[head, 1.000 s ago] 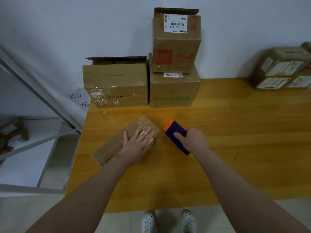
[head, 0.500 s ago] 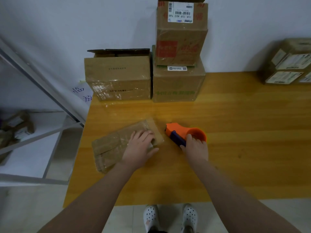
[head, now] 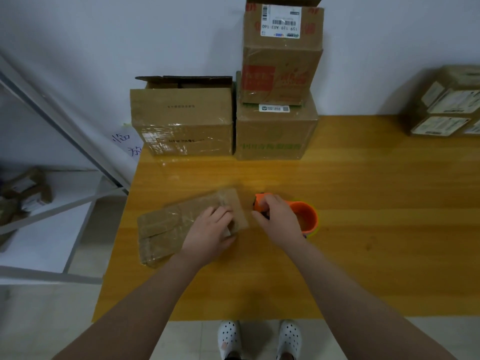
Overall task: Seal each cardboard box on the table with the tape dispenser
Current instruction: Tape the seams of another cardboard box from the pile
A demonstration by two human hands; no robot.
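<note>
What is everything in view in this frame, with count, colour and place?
flat box: 1, brown, near left of table
tape dispenser: 1, orange, right of the flat box
open-top box: 1, brown, back of table by the wall
green-print box: 1, brown, right of the open-top box
tall labelled box: 1, brown, stacked on the green-print box
far boxes: at least 2, brown, white labels, back right
table: 1, yellow wood
shelf: 1, grey metal, left of table
handwritten paper: 1, white, table's back-left corner
shoes: 2, white, on the floor
left grip: bare hand, rests on the flat box
right grip: bare hand, holds the tape dispenser
</note>
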